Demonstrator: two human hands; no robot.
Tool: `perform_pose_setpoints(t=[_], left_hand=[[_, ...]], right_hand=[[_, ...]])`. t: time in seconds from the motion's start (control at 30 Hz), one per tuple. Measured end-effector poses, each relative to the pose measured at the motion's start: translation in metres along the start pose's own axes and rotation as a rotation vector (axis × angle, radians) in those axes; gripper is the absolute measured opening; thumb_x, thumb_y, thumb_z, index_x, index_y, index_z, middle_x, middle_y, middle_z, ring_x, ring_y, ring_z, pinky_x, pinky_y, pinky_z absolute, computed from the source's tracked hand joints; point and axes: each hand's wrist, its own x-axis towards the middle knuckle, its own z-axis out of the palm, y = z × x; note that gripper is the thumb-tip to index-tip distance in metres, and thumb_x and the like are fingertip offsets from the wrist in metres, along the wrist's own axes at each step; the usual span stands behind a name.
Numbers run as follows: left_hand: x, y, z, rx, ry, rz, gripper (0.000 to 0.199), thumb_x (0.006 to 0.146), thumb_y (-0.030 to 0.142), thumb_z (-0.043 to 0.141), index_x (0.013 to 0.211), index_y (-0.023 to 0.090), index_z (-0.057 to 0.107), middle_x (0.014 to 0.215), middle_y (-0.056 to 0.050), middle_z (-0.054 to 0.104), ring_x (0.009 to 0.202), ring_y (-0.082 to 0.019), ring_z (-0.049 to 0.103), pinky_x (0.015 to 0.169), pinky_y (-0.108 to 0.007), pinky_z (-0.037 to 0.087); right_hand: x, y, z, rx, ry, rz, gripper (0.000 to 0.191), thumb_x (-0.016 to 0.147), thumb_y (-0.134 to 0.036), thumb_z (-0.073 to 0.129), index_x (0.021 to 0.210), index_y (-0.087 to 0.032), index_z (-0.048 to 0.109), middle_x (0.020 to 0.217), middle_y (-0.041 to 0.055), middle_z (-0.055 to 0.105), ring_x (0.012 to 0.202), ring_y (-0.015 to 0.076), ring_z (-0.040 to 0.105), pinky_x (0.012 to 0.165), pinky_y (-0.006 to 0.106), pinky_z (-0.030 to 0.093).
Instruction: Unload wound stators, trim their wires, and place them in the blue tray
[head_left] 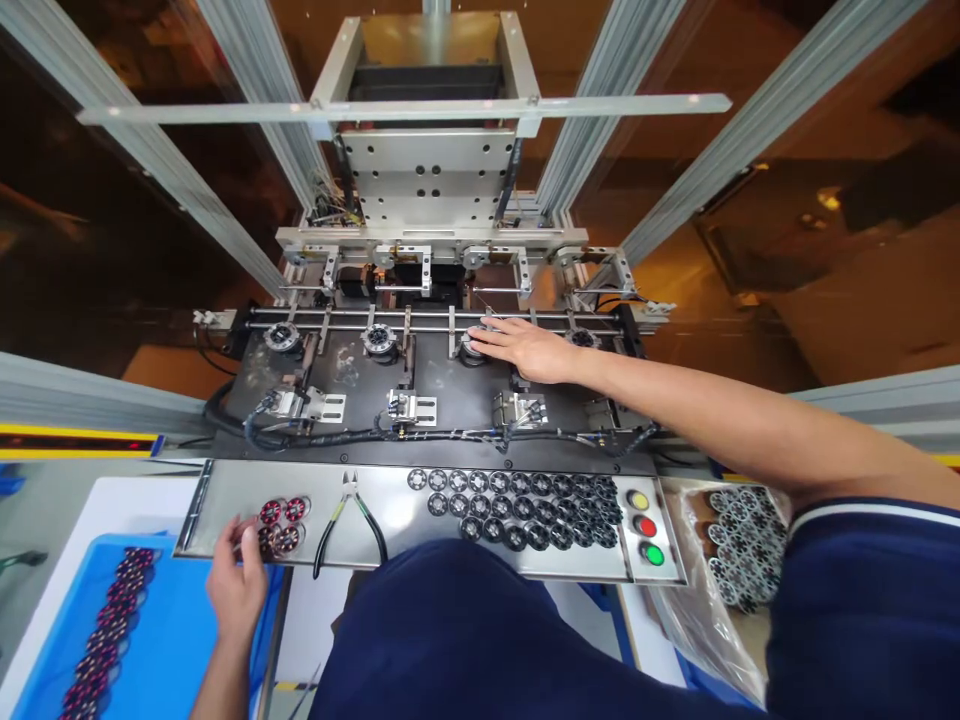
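Note:
My right hand (529, 350) reaches over the machine's black plate, fingers stretched out and resting on the round part in the third fixture (472, 350), which they partly cover. Similar round parts sit in the far left fixture (283, 338), the second fixture (380, 342) and the far right fixture (583, 339). At the left end of the metal ledge, my left hand (238, 578) is beside a small group of red-wound motor stators (285, 538). Its fingers are loosely bent and apart, with nothing visible in them.
Pliers (350, 520) lie on the metal ledge (397, 515), left of rows of black ring-shaped parts (517, 510). Yellow, red (644, 526) and green buttons are at its right end. A blue tray (176, 620) holds red-wound stators; a plastic-lined box (690, 560) holds grey ones.

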Motion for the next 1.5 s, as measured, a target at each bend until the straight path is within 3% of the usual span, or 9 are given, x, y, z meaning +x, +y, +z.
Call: perform_pose_setpoints(t=[0.33,0.5,0.63,0.83,1.03,1.13,1.23,1.37,1.5], left_hand=[[-0.003,0.003,-0.003,-0.003,-0.021,-0.004,0.060,0.095,0.053,0.039,0.139,0.013,0.052,0.123,-0.016,0.068,0.109,-0.030,0.066,0.101,-0.044,0.049],[-0.001,0.007,-0.003,-0.030,-0.025,0.002,0.062,0.095,0.054,0.039,0.138,0.012,0.053,0.121,-0.017,0.069,0.114,-0.032,0.064,0.104,-0.046,0.047],[0.000,0.011,-0.003,-0.059,-0.018,0.005,0.059,0.095,0.053,0.040,0.135,0.012,0.054,0.117,-0.016,0.071,0.112,-0.031,0.066,0.103,-0.044,0.049],[-0.007,0.010,-0.004,-0.117,-0.004,0.012,0.057,0.096,0.051,0.040,0.136,0.012,0.053,0.117,-0.016,0.071,0.111,-0.028,0.068,0.100,-0.041,0.052],[-0.012,0.013,-0.028,-0.164,0.076,0.045,0.052,0.097,0.048,0.044,0.137,0.016,0.053,0.123,-0.015,0.070,0.114,-0.027,0.066,0.105,-0.042,0.049],[0.025,0.043,-0.043,-0.175,0.161,0.249,0.048,0.097,0.044,0.049,0.136,0.017,0.055,0.121,-0.013,0.071,0.108,-0.025,0.068,0.103,-0.042,0.050],[0.091,0.096,-0.049,-0.163,0.193,0.525,0.045,0.098,0.041,0.049,0.135,0.016,0.056,0.123,-0.013,0.071,0.109,-0.023,0.068,0.103,-0.040,0.051],[0.178,0.166,-0.036,0.176,-0.094,0.778,0.047,0.101,0.038,0.045,0.140,0.013,0.053,0.144,-0.015,0.060,0.138,-0.027,0.051,0.116,-0.045,0.041],[0.219,0.197,-0.012,0.413,-0.296,0.832,0.054,0.098,0.035,0.051,0.148,0.015,0.046,0.161,-0.013,0.042,0.152,-0.032,0.030,0.120,-0.052,0.032]], right_hand=[[-0.006,0.003,0.006,0.002,0.013,0.005,0.080,0.072,0.004,0.051,0.148,-0.018,0.049,0.161,0.0083,0.040,0.151,0.0303,0.034,0.117,0.052,0.038],[0.001,-0.005,-0.007,-0.054,0.019,-0.019,0.067,0.076,0.001,0.053,0.140,-0.017,0.058,0.154,0.0116,0.051,0.147,0.0339,0.038,0.113,0.055,0.041],[0.041,-0.032,-0.025,-0.095,0.131,-0.116,0.055,0.085,-0.007,0.050,0.139,-0.014,0.059,0.154,0.0160,0.050,0.148,0.0355,0.037,0.110,0.056,0.044],[0.125,-0.064,-0.029,-0.066,0.076,-0.239,0.076,0.077,-0.004,0.051,0.152,-0.014,0.044,0.161,0.0129,0.040,0.152,0.0325,0.029,0.116,0.052,0.040],[0.146,-0.061,-0.010,-0.031,0.035,-0.256,0.077,0.074,0.000,0.048,0.150,-0.009,0.046,0.162,0.0143,0.038,0.151,0.0346,0.030,0.117,0.057,0.035],[0.144,-0.059,-0.005,0.006,0.058,-0.260,0.076,0.074,0.002,0.046,0.149,-0.008,0.047,0.160,0.0142,0.040,0.151,0.0339,0.031,0.115,0.056,0.037],[0.144,-0.057,-0.002,0.031,0.078,-0.268,0.075,0.074,0.002,0.045,0.149,-0.010,0.048,0.159,0.0141,0.043,0.150,0.0336,0.033,0.114,0.055,0.039],[0.145,-0.053,0.004,0.028,0.115,-0.281,0.075,0.076,0.001,0.045,0.150,-0.012,0.047,0.159,0.0141,0.043,0.150,0.0338,0.035,0.112,0.056,0.040],[0.146,-0.050,0.008,0.004,0.145,-0.308,0.075,0.078,0.001,0.045,0.151,-0.014,0.044,0.159,0.0138,0.042,0.150,0.0335,0.033,0.111,0.057,0.040]])
